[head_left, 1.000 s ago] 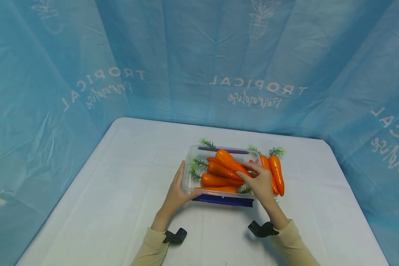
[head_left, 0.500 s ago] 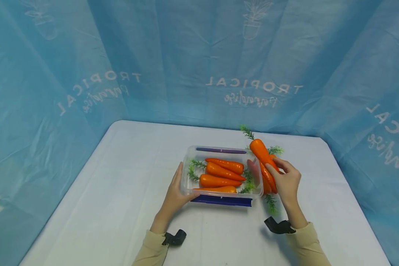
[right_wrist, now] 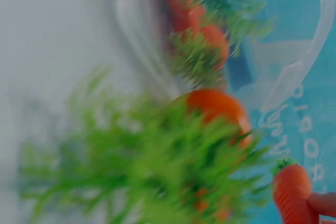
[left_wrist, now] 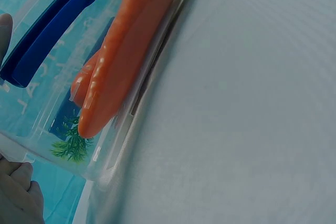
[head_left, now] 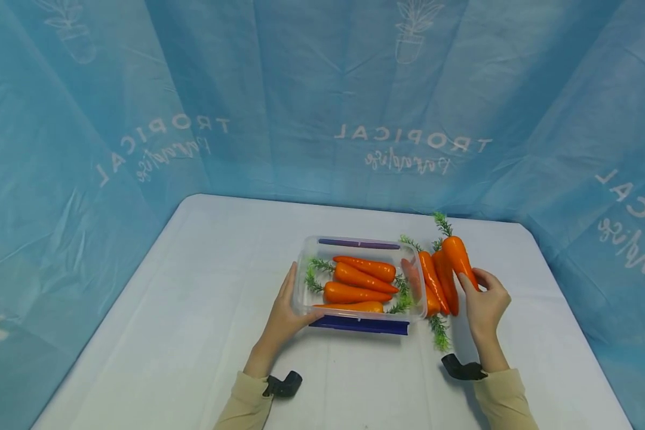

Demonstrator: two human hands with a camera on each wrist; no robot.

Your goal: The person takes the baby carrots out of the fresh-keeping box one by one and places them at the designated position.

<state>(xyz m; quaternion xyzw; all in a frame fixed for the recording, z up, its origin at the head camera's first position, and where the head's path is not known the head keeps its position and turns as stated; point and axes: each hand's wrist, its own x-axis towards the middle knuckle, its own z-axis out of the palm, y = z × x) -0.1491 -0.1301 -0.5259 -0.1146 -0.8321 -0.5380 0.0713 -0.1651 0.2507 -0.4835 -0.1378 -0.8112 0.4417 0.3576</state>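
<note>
My right hand (head_left: 486, 301) pinches a carrot (head_left: 458, 257) by its narrow end, the leafy top pointing away from me. This carrot is right beside several carrots (head_left: 435, 283) lying just right of a clear plastic box (head_left: 359, 314). My left hand (head_left: 287, 310) rests on the box's left side, thumb at the near edge and fingers along the left wall. Inside the box lie several more orange carrots (head_left: 355, 292) with green tops. In the right wrist view, the held carrot (right_wrist: 293, 190) shows at the lower right, and a blurred green top (right_wrist: 152, 166) fills the foreground.
A blue clip flap (head_left: 359, 325) hangs from the box's near side, and another blue flap (head_left: 359, 243) is at its far side. The white table (head_left: 220, 269) extends around the box. Blue printed curtains (head_left: 312, 107) enclose the back and sides.
My right hand has lifted a carrot out of the box and carried it right, over to the carrots lying beside the box. My left hand has stayed on the box.
</note>
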